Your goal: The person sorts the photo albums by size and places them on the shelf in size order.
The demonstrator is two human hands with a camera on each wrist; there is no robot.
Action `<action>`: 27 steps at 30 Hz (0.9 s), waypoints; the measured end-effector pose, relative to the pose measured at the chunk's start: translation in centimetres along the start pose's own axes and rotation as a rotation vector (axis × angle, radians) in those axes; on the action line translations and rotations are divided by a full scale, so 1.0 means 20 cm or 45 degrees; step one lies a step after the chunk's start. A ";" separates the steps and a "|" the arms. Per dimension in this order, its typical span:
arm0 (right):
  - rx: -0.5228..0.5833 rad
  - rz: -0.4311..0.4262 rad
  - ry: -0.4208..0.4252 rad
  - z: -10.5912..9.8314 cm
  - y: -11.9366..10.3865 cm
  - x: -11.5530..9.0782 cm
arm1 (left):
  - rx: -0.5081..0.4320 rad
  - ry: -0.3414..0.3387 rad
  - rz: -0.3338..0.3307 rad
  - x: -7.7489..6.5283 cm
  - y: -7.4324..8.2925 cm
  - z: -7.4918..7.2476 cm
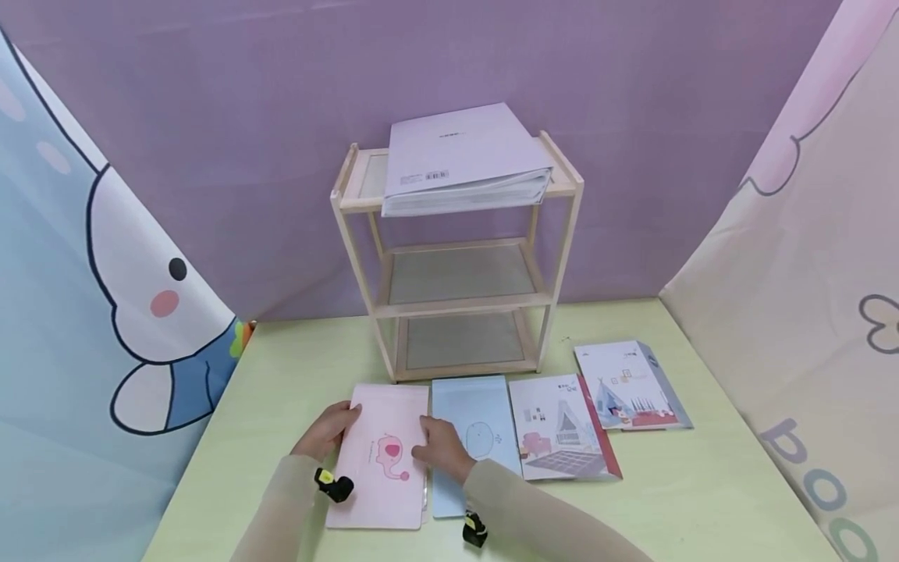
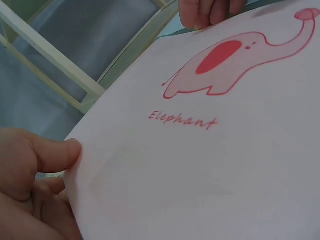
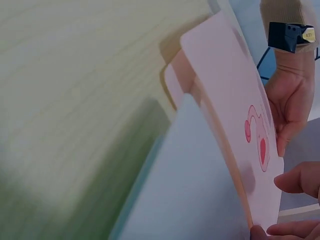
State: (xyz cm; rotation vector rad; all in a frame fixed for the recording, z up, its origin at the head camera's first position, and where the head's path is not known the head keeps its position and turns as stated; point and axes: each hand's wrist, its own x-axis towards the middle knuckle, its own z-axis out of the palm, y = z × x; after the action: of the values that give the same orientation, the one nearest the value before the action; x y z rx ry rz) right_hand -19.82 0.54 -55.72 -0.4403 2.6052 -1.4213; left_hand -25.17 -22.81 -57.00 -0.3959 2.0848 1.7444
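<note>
The pink elephant notebook (image 1: 368, 488) is occupying the near side of the light green table (image 1: 709, 476), left of the blue notebook (image 1: 488, 414) and on the near side of the three-tier shelf (image 1: 463, 307). Its pale cover is displaying rounded corners and a line-drawn elephant (image 1: 391, 457) with a darker ear and a raised trunk. The left hand (image 1: 326, 432) is pinching the left edge, its thumb pressing on the cover and its fingers curling beneath. The right hand (image 1: 445, 449) is gripping the right edge between thumb and fingers.

The left wrist view is showing the lettering "Elephant" (image 2: 184, 120) legibly; in the head view it is appearing too small to read. The right wrist view alone is clearly exposing a lower layer (image 3: 175, 87) projecting from under the cover.
</note>
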 end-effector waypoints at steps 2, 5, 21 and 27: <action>-0.033 -0.025 0.008 0.02 0.01 0.01 | -0.038 0.014 -0.020 0.01 -0.01 -0.01; -0.117 -0.022 0.019 0.04 0.02 0.01 | -0.092 0.018 -0.032 0.02 -0.03 -0.02; -0.162 0.103 0.078 0.11 0.03 0.01 | -0.224 0.008 -0.027 0.02 -0.04 -0.03; -0.044 0.076 0.116 0.10 0.03 -0.01 | -0.276 0.015 -0.029 0.01 -0.04 -0.03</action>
State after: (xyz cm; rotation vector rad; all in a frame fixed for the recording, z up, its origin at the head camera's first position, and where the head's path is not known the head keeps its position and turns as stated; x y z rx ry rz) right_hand -19.27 -0.78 -57.26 -0.3056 2.6936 -1.4108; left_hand -25.00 -23.63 -57.70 -0.4909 1.8966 1.9654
